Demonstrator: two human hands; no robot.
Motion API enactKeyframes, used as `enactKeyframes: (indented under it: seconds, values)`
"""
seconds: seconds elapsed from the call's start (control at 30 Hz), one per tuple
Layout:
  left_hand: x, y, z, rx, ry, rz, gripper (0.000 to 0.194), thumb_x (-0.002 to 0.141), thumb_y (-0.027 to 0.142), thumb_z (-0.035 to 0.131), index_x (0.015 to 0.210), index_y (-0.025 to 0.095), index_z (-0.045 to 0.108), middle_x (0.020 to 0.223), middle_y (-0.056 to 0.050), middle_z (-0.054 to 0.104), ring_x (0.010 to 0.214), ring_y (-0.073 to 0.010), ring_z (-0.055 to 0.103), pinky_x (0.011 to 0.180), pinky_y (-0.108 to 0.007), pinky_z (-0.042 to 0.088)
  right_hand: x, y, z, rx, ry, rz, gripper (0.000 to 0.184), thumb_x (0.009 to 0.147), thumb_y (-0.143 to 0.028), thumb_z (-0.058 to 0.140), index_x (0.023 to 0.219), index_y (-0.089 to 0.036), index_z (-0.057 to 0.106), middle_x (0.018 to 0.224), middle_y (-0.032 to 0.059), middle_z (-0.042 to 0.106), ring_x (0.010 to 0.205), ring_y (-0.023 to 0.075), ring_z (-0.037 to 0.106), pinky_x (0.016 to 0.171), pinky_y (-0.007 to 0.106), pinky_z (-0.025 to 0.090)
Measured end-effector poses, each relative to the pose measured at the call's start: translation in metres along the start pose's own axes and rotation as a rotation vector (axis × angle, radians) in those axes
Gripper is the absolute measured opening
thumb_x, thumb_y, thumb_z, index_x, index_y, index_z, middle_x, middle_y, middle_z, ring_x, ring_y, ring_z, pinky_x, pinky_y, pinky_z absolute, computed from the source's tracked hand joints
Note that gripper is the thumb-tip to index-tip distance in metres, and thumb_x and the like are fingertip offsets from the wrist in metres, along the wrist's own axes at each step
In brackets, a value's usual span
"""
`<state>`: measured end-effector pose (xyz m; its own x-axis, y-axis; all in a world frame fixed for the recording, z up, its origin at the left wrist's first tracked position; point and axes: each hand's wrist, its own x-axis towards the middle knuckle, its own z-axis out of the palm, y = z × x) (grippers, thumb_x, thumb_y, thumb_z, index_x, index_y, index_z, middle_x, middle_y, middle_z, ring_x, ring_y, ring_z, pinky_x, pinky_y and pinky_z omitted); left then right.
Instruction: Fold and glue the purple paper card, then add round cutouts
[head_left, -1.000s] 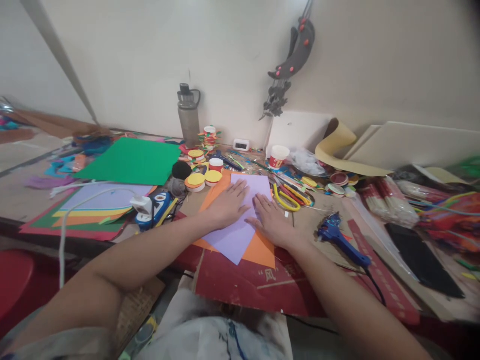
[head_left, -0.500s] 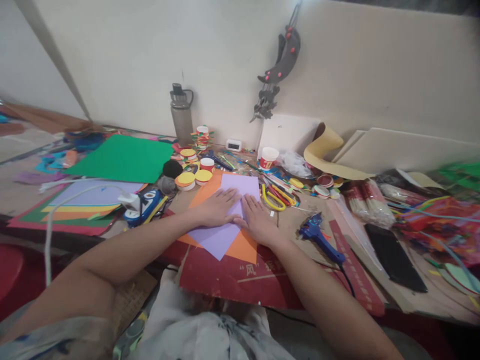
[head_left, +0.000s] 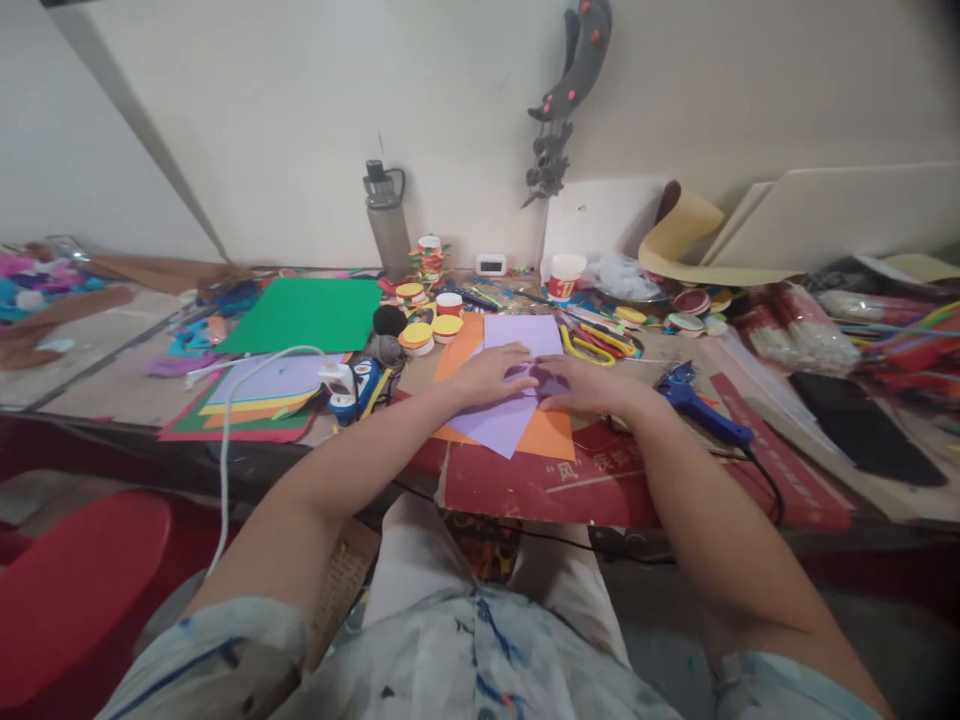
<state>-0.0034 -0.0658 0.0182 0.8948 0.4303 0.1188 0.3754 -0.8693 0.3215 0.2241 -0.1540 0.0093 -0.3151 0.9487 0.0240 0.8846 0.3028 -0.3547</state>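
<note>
A lilac paper sheet (head_left: 517, 335) lies on an orange sheet (head_left: 553, 436) at the near edge of the work table. My left hand (head_left: 491, 375) rests on the lilac sheet, fingers bent over its middle. My right hand (head_left: 581, 385) meets it from the right, fingers curled and pinching at the paper's edge. The spot where the fingertips meet is in shadow, so the grip itself is unclear.
A blue glue gun (head_left: 694, 405) lies right of my hands, yellow-handled scissors (head_left: 592, 345) behind them. A green sheet (head_left: 307, 313), stacked coloured paper (head_left: 251, 405), tape rolls (head_left: 427, 332), a grey bottle (head_left: 388, 220) and a red cardboard sheet (head_left: 600, 480) crowd the table. A red stool (head_left: 67, 590) stands left.
Both hands lay flat on the lilac sheet before; now their fingers are curled together at its middle. The camera has pulled back and tilted down, showing more of my lap.
</note>
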Motion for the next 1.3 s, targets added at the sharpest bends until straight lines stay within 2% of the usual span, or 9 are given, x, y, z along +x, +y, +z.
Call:
enactKeyframes:
  seconds: [0.1,0.23,0.4,0.53,0.67,0.93,1.03,1.17,1.3]
  values:
    - [0.001,0.0,-0.002,-0.054,-0.045,0.038,0.064,0.103,0.053,0.065,0.151,0.01,0.064,0.159,-0.016,0.065,0.148,-0.0274,0.061,0.129,-0.041,0.044,-0.002,-0.001,-0.003,-0.007,-0.01,0.024,0.068,0.088,-0.044,0.081,0.151,-0.021,0.07,0.161,0.0152,0.064,0.148,0.0383,0.061,0.126,0.057,0.048]
    - [0.0,-0.003,-0.007,-0.069,-0.097,0.03,0.068,0.094,0.054,0.076,0.15,0.017,0.063,0.159,-0.013,0.064,0.146,-0.0285,0.061,0.128,-0.042,0.045,-0.005,-0.002,-0.007,0.01,-0.003,0.005,0.051,0.09,-0.039,0.076,0.139,-0.023,0.077,0.147,0.0111,0.074,0.136,0.0337,0.068,0.12,0.05,0.053]
    - [0.001,-0.007,-0.006,-0.099,-0.102,0.095,0.051,0.096,0.047,0.075,0.136,0.016,0.069,0.155,-0.015,0.065,0.146,-0.027,0.06,0.128,-0.041,0.044,-0.008,-0.002,-0.011,0.003,0.014,-0.004,0.047,0.091,-0.033,0.071,0.136,-0.024,0.077,0.142,0.0094,0.076,0.131,0.0312,0.07,0.117,0.046,0.054]
    - [0.003,-0.014,0.0,-0.148,-0.061,0.124,0.043,0.097,0.044,0.076,0.131,0.017,0.072,0.152,-0.016,0.067,0.143,-0.0292,0.063,0.125,-0.045,0.048,-0.011,-0.004,-0.018,0.003,-0.002,0.007,0.039,0.096,-0.036,0.068,0.132,-0.026,0.079,0.138,0.0084,0.079,0.126,0.0306,0.072,0.112,0.046,0.055]
    - [0.005,-0.021,0.008,-0.206,0.016,0.164,0.03,0.1,0.04,0.072,0.121,0.018,0.076,0.144,-0.015,0.073,0.134,-0.0281,0.069,0.118,-0.045,0.054,-0.011,-0.009,-0.024,0.028,0.004,-0.004,0.033,0.103,-0.038,0.061,0.123,-0.021,0.082,0.129,0.0116,0.082,0.115,0.0286,0.075,0.101,0.041,0.056]
    - [0.009,-0.014,0.016,-0.201,0.144,0.176,0.015,0.101,0.032,0.071,0.101,0.021,0.082,0.112,-0.008,0.084,0.109,-0.023,0.077,0.103,-0.04,0.057,0.0,-0.011,-0.011,-0.025,0.13,0.066,0.024,0.102,-0.029,0.064,0.098,-0.02,0.085,0.105,0.0115,0.085,0.097,0.0258,0.076,0.087,0.036,0.054]
    - [0.008,-0.011,0.015,-0.182,0.187,0.09,0.014,0.099,0.024,0.069,0.098,0.019,0.081,0.104,-0.008,0.084,0.099,-0.0215,0.076,0.095,-0.036,0.058,0.0,-0.008,-0.011,0.044,0.235,0.081,0.021,0.1,-0.029,0.067,0.103,-0.019,0.085,0.107,0.0117,0.085,0.097,0.0252,0.076,0.088,0.036,0.055]
    - [0.007,-0.011,0.014,-0.185,0.259,-0.004,0.014,0.092,0.012,0.067,0.098,0.016,0.079,0.102,-0.008,0.083,0.095,-0.02,0.074,0.091,-0.034,0.057,-0.007,-0.007,-0.023,0.141,0.539,0.152,0.023,0.1,-0.029,0.065,0.108,-0.018,0.083,0.11,0.0124,0.084,0.099,0.0263,0.076,0.092,0.039,0.057]
    - [0.009,-0.012,0.017,-0.143,0.239,-0.001,0.014,0.088,0.007,0.066,0.094,0.015,0.076,0.102,-0.01,0.081,0.097,-0.022,0.073,0.093,-0.035,0.057,-0.022,-0.012,-0.043,0.104,0.785,0.304,0.026,0.1,-0.029,0.059,0.113,-0.019,0.08,0.111,0.0122,0.083,0.096,0.0259,0.075,0.089,0.039,0.057]
